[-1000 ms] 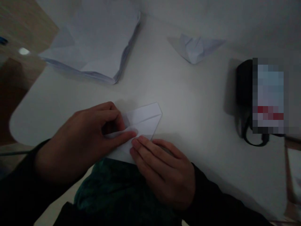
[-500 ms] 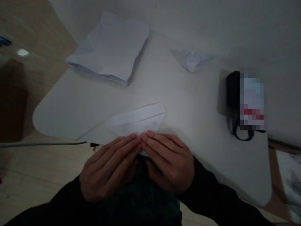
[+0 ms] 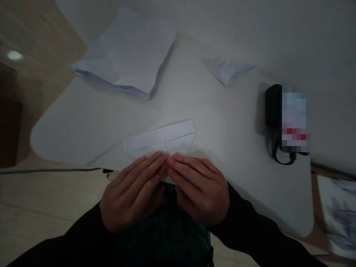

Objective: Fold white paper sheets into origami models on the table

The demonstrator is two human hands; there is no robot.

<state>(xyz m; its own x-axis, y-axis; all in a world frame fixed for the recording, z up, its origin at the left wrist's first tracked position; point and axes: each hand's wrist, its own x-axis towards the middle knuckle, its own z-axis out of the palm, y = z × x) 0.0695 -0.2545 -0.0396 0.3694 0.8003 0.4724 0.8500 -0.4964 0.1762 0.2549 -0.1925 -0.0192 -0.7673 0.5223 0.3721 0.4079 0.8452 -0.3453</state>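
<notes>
A folded sheet of white paper lies slantwise near the front edge of the white table, its straight creased band towards the far side and its right end cut to a point. My left hand is closed at the paper's near edge, fingers side by side, their tips pressing on it. Opposite, my right hand grips the same edge, its fingertips meeting those of the left at the middle. My fingers cover the paper's near part, and both thumbs are mostly hidden beneath my hands.
A stack of white paper rests at the back left of the table. Behind, to the right, lies a small folded paper piece. Further right stands a black object with a strap, partly blurred out. A cable runs at the left.
My left hand has shifted slightly to the right and more of the paper's creased left part shows. The right hand stays nearly still. The view has moved a little.
</notes>
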